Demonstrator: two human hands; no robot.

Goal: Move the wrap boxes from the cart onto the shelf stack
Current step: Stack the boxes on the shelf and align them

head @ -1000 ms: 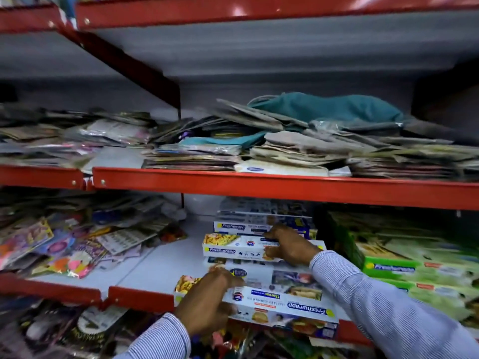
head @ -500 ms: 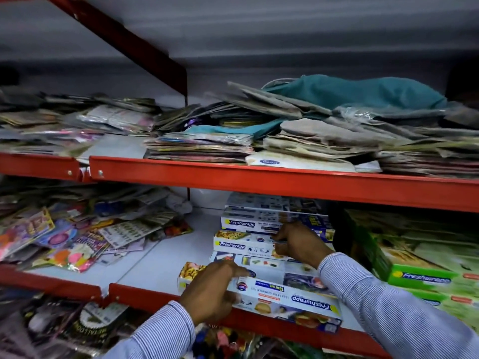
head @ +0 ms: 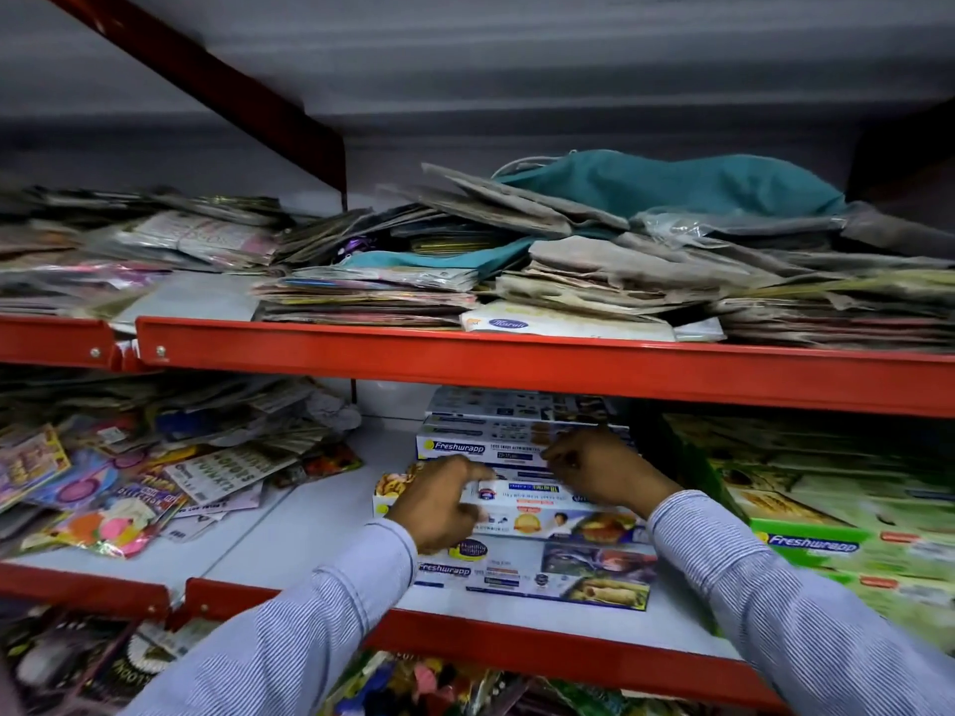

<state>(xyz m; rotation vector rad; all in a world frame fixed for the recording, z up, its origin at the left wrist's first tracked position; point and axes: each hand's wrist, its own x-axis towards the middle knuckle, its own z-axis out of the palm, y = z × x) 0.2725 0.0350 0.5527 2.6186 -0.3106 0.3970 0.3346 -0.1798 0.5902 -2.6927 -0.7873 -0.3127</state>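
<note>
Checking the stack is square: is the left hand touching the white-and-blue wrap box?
Touching. The head view shows the left hand lying on the white-and-blue wrap box's left end, fingers curled over its top edge.

the person is wearing a long-sleeved shirt in pale blue-grey with fine stripes, possibly pinstripes, though motion blur is softening the pattern. the left sleeve (head: 289, 643) and right sleeve (head: 775, 602) are reaching down to the wrists. the left hand (head: 439, 501) and right hand (head: 599, 470) are showing bare.
</note>
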